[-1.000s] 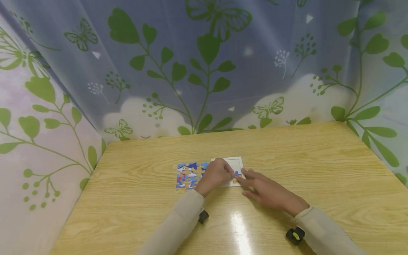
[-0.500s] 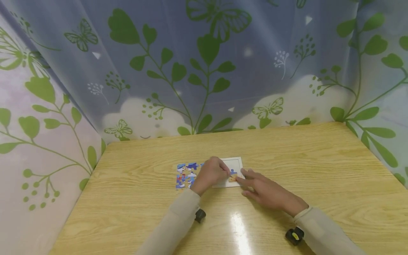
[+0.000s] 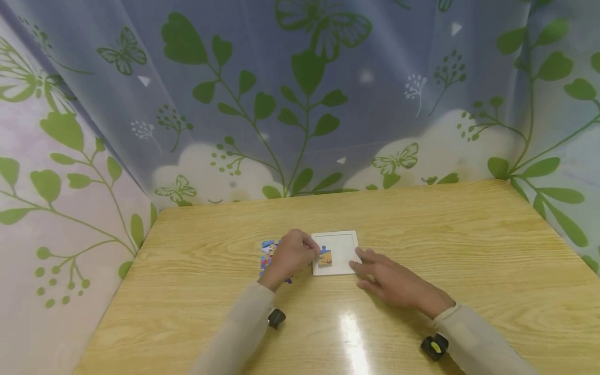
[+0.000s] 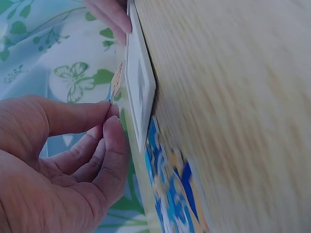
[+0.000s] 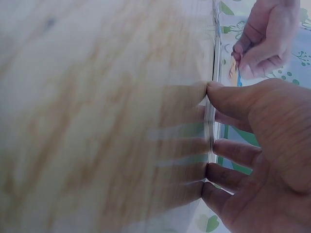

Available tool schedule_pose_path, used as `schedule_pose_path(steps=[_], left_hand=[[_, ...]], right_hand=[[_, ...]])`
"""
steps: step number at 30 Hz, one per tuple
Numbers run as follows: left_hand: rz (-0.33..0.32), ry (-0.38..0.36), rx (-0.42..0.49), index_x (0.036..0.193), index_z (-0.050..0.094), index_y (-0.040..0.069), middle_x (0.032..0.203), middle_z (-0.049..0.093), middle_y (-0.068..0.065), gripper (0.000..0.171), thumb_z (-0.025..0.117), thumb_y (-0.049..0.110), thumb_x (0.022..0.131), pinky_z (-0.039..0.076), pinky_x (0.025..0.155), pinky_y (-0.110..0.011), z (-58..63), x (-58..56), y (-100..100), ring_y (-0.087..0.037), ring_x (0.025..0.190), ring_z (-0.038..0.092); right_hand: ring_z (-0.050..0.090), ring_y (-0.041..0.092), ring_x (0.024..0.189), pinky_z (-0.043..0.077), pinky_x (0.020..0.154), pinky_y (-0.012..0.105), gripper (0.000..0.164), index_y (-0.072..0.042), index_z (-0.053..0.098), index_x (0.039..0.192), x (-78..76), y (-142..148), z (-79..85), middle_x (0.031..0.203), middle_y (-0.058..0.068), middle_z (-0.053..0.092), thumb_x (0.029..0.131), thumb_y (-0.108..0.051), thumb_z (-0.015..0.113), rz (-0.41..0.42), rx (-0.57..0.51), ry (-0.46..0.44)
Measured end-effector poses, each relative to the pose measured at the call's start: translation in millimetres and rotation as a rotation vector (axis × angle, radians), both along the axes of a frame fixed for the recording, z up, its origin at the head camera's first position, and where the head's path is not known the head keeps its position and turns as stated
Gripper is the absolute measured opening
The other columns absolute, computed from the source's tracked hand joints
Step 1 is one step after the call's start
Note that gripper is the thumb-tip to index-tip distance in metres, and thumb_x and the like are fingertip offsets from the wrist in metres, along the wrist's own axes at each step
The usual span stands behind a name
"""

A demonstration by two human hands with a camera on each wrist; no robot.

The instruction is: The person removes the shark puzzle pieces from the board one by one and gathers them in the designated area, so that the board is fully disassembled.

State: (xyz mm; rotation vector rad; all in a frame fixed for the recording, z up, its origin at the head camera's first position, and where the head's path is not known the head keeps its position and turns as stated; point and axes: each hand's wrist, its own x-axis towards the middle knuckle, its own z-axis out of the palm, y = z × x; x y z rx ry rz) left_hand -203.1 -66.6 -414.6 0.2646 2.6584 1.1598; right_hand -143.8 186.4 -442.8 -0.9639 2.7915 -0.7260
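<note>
My left hand [image 3: 291, 258] pinches a jigsaw puzzle piece [image 3: 325, 258], sandy orange with a blue knob, between thumb and forefinger. The piece is held over the left part of a white puzzle tray [image 3: 343, 252] that has a thin dark line inside its border. In the left wrist view the puzzle piece [image 4: 117, 80] shows edge-on, raised off the tray. My right hand [image 3: 394, 280] rests at the tray's right edge. Its fingers are extended, with the thumb and fingertips against the tray and tabletop in the right wrist view.
Several loose blue, white and red puzzle pieces [image 3: 267, 247] lie left of the tray, partly hidden behind the left hand. All of this is on a wood-grain table [image 3: 206, 312]. A curtain [image 3: 262, 120] with leaf and butterfly prints hangs behind the table.
My left hand has drawn the puzzle piece leftward, from the tray's lower right corner to its left side, and now covers more loose pieces. The right hand has stayed put.
</note>
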Motion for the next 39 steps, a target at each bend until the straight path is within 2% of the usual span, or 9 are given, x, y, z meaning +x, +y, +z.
schedule_pose_path(steps=[2, 6, 10, 13, 23, 32, 39], left_hand=[[0.004, 0.003, -0.010, 0.087, 0.077, 0.007, 0.079, 0.069, -0.001, 0.006, 0.074, 0.011, 0.090, 0.045, 0.051, -0.025, -0.7, 1.9, -5, -0.012, 0.058, 0.053], [0.009, 0.014, -0.049, 0.088, 0.077, 0.008, 0.084, 0.070, 0.000, 0.007, 0.074, 0.014, 0.091, 0.053, 0.064, -0.030, -1.7, 7.0, -17, -0.015, 0.072, 0.061], [0.017, 0.028, -0.066, 0.088, 0.077, 0.008, 0.086, 0.070, -0.001, 0.006, 0.075, 0.013, 0.089, 0.055, 0.070, -0.035, -1.7, 11.9, -26, -0.019, 0.079, 0.063], [0.024, 0.045, -0.088, 0.087, 0.077, 0.008, 0.085, 0.070, 0.001, 0.004, 0.076, 0.012, 0.087, 0.055, 0.073, -0.035, -3.3, 15.0, -31, -0.017, 0.082, 0.062], [0.023, 0.040, -0.101, 0.081, 0.076, 0.006, 0.083, 0.069, 0.000, 0.004, 0.077, 0.006, 0.085, 0.051, 0.065, -0.028, -4.9, 24.8, -40, -0.015, 0.076, 0.059], [-0.004, 0.056, -0.109, 0.079, 0.074, 0.009, 0.080, 0.067, 0.000, 0.008, 0.079, 0.007, 0.085, 0.049, 0.059, -0.027, -9.1, 27.5, -39, -0.014, 0.068, 0.058], [-0.019, 0.089, -0.149, 0.079, 0.075, 0.009, 0.077, 0.066, 0.003, 0.008, 0.079, 0.009, 0.086, 0.050, 0.063, -0.029, -11.4, 27.7, -37, -0.013, 0.070, 0.058]], right_hand=[[0.035, 0.052, 0.140, 0.032, 0.111, 0.061, 0.043, 0.004, 0.058, 0.138, 0.3, 0, 0.2, 0.152, 0.033, 0.037, 0.101, -0.018, 0.063, 0.004, -0.002, 0.005], [0.035, 0.051, 0.140, 0.031, 0.111, 0.061, 0.043, 0.004, 0.058, 0.138, 0.3, 1, 0.1, 0.152, 0.033, 0.037, 0.101, -0.019, 0.063, 0.007, -0.005, 0.013], [0.034, 0.050, 0.141, 0.031, 0.112, 0.061, 0.044, 0.004, 0.057, 0.138, 0.2, 2, 0.9, 0.153, 0.032, 0.037, 0.102, -0.019, 0.062, 0.002, -0.005, 0.007], [0.034, 0.050, 0.141, 0.031, 0.112, 0.061, 0.043, 0.004, 0.057, 0.138, 0.5, 3, 1.7, 0.153, 0.032, 0.037, 0.102, -0.018, 0.062, -0.001, -0.005, 0.004], [0.034, 0.051, 0.141, 0.032, 0.111, 0.061, 0.043, 0.004, 0.057, 0.139, -0.1, 4, 0.7, 0.153, 0.033, 0.036, 0.102, -0.018, 0.062, 0.008, -0.003, 0.007], [0.033, 0.051, 0.141, 0.032, 0.111, 0.061, 0.043, 0.004, 0.057, 0.139, 0.0, 4, 0.6, 0.153, 0.033, 0.036, 0.102, -0.018, 0.062, 0.005, -0.009, -0.002], [0.033, 0.051, 0.142, 0.031, 0.112, 0.061, 0.044, 0.003, 0.057, 0.139, 0.3, 3, -0.5, 0.153, 0.032, 0.036, 0.102, -0.019, 0.062, -0.004, -0.009, -0.002]])
